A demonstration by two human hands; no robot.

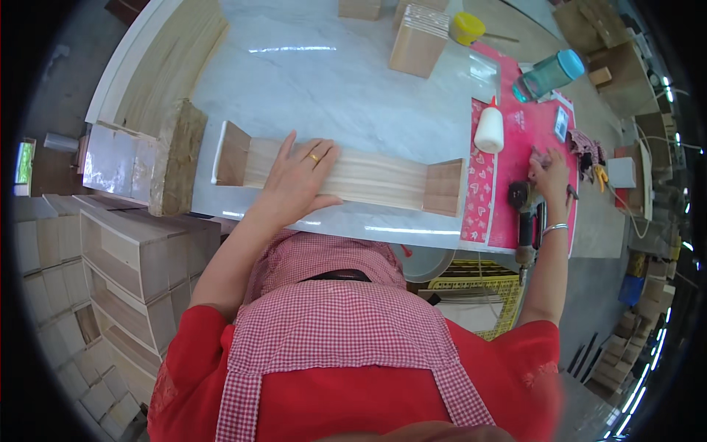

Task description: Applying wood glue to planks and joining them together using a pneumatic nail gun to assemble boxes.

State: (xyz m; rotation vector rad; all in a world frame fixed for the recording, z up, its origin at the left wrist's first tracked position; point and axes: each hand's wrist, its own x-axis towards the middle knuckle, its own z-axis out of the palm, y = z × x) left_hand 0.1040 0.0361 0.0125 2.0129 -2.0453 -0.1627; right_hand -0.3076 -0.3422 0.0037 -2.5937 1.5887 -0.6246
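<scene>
My left hand (298,177) lies on a long pale wooden board (375,173), thumb spread from the fingers. Short wooden end pieces stand at the board's two ends, the left end piece (234,155) and the right end piece (443,188). A white line runs along the left one's outer edge. Over the pink mat, my right hand (551,175) is closed with its fingertips at a small greyish thing I cannot make out. Next to that hand lies a dark power drill (525,225). A white squeeze bottle with a red tip (489,131) lies on the mat.
Stacked wooden blocks (418,44) and a yellow tub (467,28) stand at the far side. A teal bottle (549,76) lies beyond the pink mat (515,121). A rough wooden block (179,158) borders the left. Wooden box frames (132,254) are stacked below left.
</scene>
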